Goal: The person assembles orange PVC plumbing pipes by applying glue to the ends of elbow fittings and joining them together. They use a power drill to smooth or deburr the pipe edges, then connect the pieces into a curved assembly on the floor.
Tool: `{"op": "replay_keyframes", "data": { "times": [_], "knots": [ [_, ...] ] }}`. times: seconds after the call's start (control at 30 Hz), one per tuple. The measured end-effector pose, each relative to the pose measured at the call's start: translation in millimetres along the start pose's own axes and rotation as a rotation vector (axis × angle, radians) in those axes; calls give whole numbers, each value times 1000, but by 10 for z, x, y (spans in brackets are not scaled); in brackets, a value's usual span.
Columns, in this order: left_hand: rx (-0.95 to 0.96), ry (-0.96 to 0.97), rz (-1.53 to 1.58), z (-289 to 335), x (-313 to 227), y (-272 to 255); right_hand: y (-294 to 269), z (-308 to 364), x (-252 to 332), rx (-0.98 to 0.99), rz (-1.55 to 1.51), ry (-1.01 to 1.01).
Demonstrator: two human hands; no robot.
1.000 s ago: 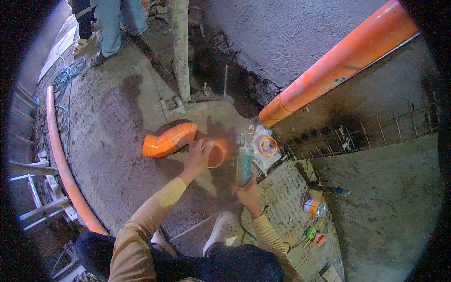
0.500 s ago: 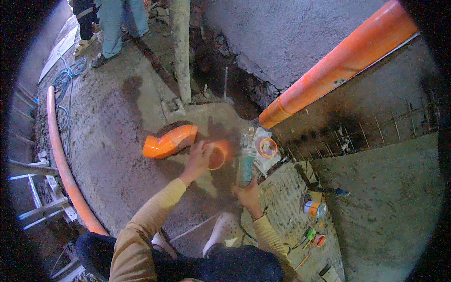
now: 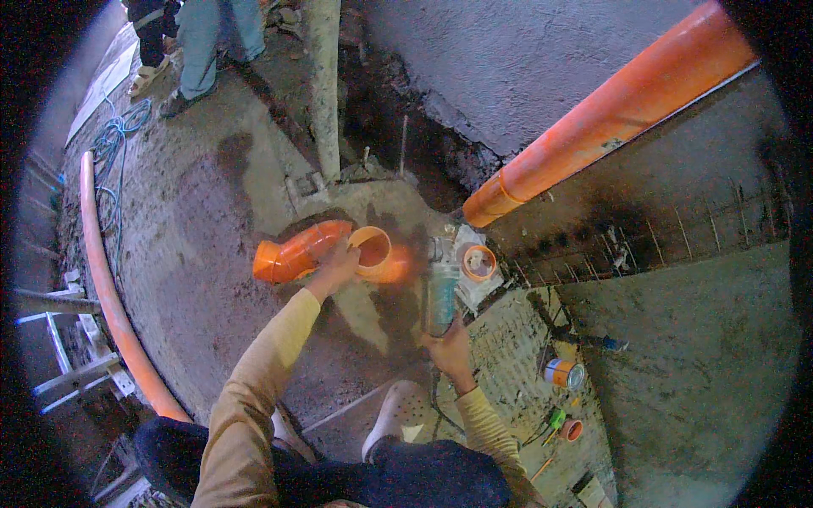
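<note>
Steadying a glossy orange plastic bent pipe fitting (image 3: 389, 269) seems to be the left hand's (image 3: 337, 267) part in the middle of the frame: its fingers curl round the side near the fitting's round mouth, though some fingertips are hidden. The right hand (image 3: 449, 345) grasps the lower end of a teal, cylinder-bodied tool with a metal head (image 3: 440, 300), just right of the fitting. The step in hand looks like working the fitting with the tool; haze blurs the space between them, so I cannot tell whether they touch. Continuing would call for a firm left grip, with those fingers well away from the tool's head.

Left of the fitting lies a second curved orange plastic elbow (image 3: 292, 256), very near the left hand. Right of the tool's head, a short orange pipe mouth (image 3: 479, 263) sits in a pale, crumpled surround, limiting sideways room. A long, thick orange plastic pipe (image 3: 593, 118) slants down from the upper right, its lower end near that mouth. Dark, broken ground edges the upper centre. The widest room is over the brown earthen floor (image 3: 190, 229) at left centre.
</note>
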State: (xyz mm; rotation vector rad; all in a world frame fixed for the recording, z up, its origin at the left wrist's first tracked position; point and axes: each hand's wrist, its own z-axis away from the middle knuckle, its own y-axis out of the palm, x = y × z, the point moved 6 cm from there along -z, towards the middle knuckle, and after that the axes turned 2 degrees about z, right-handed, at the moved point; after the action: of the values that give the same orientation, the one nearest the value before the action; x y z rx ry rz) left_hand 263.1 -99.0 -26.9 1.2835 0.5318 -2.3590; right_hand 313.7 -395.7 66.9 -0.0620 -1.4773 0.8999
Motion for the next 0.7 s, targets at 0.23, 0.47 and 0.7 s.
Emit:
{"op": "replay_keyframes", "data": {
  "times": [0.23,0.47,0.7],
  "knots": [
    [40,60,-147,-41,-58,-16,43,-19,26,14,21,104],
    [-13,82,-216,-78,-28,-11,69,-68,-154,8,115,29],
    [-3,127,-70,-45,-87,37,146,-66,-475,14,127,120]
  ]
}}
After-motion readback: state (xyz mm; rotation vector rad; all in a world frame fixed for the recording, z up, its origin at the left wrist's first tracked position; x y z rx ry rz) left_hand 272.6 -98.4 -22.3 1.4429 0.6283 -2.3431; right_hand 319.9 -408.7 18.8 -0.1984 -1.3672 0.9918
